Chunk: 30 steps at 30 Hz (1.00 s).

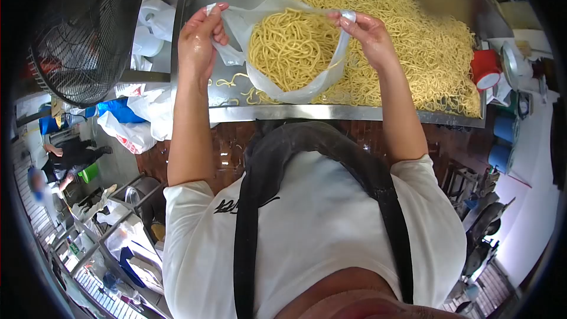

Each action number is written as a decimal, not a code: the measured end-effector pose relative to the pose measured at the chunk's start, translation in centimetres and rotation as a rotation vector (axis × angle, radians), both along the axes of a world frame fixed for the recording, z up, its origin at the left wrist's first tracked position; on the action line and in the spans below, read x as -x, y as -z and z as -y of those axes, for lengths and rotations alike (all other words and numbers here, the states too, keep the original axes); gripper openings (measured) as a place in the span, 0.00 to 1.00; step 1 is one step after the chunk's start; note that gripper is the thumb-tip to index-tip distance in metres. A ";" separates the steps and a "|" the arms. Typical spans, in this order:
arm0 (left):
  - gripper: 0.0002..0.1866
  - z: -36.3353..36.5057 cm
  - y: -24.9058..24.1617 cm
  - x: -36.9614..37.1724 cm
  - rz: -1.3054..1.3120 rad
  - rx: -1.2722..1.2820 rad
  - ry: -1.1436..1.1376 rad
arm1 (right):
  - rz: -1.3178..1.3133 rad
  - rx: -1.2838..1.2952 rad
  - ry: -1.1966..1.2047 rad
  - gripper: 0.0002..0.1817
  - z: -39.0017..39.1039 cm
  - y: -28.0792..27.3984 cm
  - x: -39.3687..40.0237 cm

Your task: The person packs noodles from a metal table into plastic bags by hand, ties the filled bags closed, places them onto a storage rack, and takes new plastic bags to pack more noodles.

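Note:
A clear plastic bag (283,93) sits over the steel tray, its mouth spread wide, with a mound of yellow noodles (293,47) inside. My left hand (202,35) pinches the bag's rim at the upper left, fingers curled. At the upper right, my right hand (365,31) grips the opposite edge of the bag between thumb and fingers. Right of the bag, a large heap of loose noodles (407,53) covers much of the tray. A few stray strands lie around the bag on the left.
The steel tray (348,112) has a raised front edge near my body. A wire-caged fan (82,41) stands at the left, with white plastic bags (127,131) below it. A red container (485,69) is beside the tray's right end. Another person (71,156) is at far left.

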<state>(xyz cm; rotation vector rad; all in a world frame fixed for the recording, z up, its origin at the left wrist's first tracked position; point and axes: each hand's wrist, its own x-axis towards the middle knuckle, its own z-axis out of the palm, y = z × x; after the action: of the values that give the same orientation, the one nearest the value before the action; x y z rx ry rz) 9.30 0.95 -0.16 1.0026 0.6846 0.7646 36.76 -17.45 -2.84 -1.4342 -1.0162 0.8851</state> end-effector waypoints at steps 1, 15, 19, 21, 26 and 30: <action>0.13 0.2 0.4 -0.3 -0.035 -0.081 0.028 | 0.061 0.035 0.000 0.15 0.6 0.0 -0.2; 0.17 6.3 14.6 -3.8 -0.597 -0.471 0.454 | -0.695 -0.145 0.087 0.23 3.1 2.2 -2.0; 0.14 3.1 10.2 -3.3 -0.772 -0.480 0.221 | -0.676 -0.121 0.155 0.19 4.2 2.5 -2.1; 0.15 3.6 7.8 -5.5 -0.700 -0.679 0.257 | -0.639 -0.112 0.149 0.18 4.0 1.9 -1.5; 0.25 5.1 6.2 -7.1 -0.699 -1.004 0.383 | -0.531 -0.100 0.063 0.19 3.2 1.0 -0.1; 0.20 3.4 2.9 -2.4 -0.561 -0.458 0.254 | -0.536 -0.084 0.133 0.18 4.6 1.6 -0.2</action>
<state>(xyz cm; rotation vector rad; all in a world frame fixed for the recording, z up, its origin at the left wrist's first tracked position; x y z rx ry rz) 11.72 -2.50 -3.01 1.7228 0.8556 0.4154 37.00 -22.06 -4.43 -1.0926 -0.5414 1.0409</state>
